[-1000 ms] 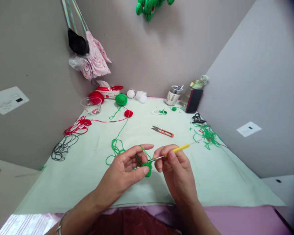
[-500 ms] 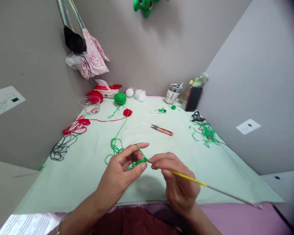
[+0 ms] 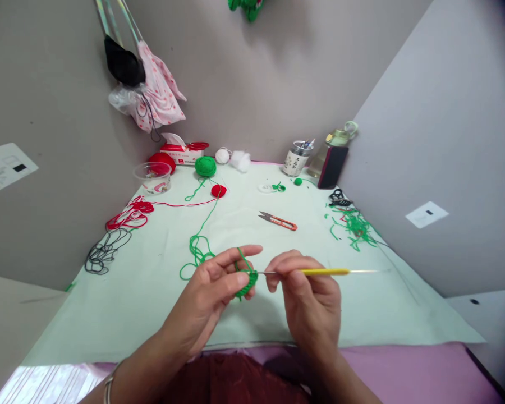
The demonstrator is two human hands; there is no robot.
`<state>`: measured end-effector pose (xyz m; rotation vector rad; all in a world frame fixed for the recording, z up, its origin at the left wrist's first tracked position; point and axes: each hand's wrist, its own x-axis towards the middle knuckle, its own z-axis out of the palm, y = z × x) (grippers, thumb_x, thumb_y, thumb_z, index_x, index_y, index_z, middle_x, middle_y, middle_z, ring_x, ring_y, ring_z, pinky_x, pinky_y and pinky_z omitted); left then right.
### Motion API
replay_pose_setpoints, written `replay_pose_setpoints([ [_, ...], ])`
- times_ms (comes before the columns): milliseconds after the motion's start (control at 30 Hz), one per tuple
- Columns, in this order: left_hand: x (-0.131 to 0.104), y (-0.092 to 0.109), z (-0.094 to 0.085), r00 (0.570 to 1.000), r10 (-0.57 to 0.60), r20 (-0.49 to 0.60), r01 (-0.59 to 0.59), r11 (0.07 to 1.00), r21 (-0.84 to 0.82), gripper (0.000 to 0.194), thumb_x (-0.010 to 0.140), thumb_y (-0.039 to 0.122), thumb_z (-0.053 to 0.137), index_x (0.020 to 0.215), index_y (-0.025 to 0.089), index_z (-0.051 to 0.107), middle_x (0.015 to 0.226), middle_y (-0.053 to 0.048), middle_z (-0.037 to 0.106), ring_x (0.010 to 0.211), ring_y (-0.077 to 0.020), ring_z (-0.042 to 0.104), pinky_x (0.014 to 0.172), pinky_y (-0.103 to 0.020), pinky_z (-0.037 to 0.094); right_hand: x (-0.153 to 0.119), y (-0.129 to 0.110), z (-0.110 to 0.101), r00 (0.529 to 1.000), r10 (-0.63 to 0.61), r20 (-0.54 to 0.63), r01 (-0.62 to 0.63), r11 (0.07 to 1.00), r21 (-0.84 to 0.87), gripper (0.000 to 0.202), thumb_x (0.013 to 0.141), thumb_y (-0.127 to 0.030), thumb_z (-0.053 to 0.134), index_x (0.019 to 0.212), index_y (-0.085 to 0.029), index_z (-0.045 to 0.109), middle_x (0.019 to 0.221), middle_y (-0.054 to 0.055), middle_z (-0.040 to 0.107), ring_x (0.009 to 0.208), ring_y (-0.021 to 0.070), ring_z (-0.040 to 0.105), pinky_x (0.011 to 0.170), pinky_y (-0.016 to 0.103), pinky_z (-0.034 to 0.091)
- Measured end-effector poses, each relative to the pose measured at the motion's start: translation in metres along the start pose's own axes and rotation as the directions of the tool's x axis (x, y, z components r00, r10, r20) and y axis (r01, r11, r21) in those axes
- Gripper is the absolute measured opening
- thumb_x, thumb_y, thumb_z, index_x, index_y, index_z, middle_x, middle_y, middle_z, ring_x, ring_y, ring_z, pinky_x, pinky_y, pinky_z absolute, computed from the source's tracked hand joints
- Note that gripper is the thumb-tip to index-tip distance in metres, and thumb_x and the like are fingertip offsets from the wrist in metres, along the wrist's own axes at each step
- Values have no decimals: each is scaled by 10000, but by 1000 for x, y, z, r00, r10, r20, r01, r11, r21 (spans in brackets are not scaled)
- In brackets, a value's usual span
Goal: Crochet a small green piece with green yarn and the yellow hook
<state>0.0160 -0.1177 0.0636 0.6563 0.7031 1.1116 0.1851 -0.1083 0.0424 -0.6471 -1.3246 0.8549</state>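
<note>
A small green crocheted piece (image 3: 246,285) is pinched between the thumb and fingers of my left hand (image 3: 212,289). Green yarn loops over the raised index finger of that hand and trails back to a loose tangle of green yarn (image 3: 198,251) on the table. My right hand (image 3: 309,292) grips a yellow-handled crochet hook (image 3: 326,272), held nearly level. The hook's thin metal tip reaches the right edge of the green piece; whether it is inside a stitch is too small to tell.
Orange-handled snips (image 3: 278,220) lie beyond my hands. Green yarn scraps (image 3: 357,226) are at the right, red yarn (image 3: 130,215) and black cord (image 3: 105,252) at the left. A clear tub (image 3: 154,179), green ball (image 3: 205,166), pen can (image 3: 297,160) and phone (image 3: 333,168) stand at the back.
The hook has swung from sloping down to the right to nearly level. The green piece is turned so more of it shows below my left thumb. The whole view has shifted slightly.
</note>
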Motion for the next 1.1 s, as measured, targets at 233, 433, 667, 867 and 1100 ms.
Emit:
replay_pose_setpoints([
  [233,-1,-11,3,992,100,-76,-91,990,107,439,801,305,940,1229,279,842,889,-5,697,813,-158,618,822,-297,487,-7,3,5,976,-188,108,212,929,-302,286,1025,-114,654,1165,-301,819,992,52,795,864,186,742,704,310,629],
  [433,5,-10,2,996,-81,-32,77,988,-132,384,785,331,950,1142,211,877,836,-9,670,753,-114,591,749,-236,493,-10,3,-3,957,-277,86,286,856,-430,311,1020,-104,636,1164,-310,818,1009,68,784,884,220,741,698,358,624],
  [667,1,-8,1,999,32,17,-34,996,80,324,833,326,916,1154,312,876,953,-18,766,831,-153,636,848,-284,508,-1,3,4,998,69,3,-69,998,12,159,1029,-329,704,970,-262,835,891,57,791,770,190,709,624,309,584],
  [867,-1,-1,-11,991,2,136,-27,983,183,354,914,404,833,1262,339,842,989,-31,749,980,-213,672,982,-335,485,3,6,1,972,235,7,-233,957,175,176,984,-395,759,922,-247,831,847,40,785,639,143,649,577,275,552],
  [1100,-2,3,-12,997,12,75,-31,963,267,405,851,286,902,1233,406,845,939,20,638,884,-142,598,818,-227,487,8,3,1,937,341,70,-344,875,341,171,995,-375,748,892,-261,823,860,32,808,604,107,618,586,238,536],
])
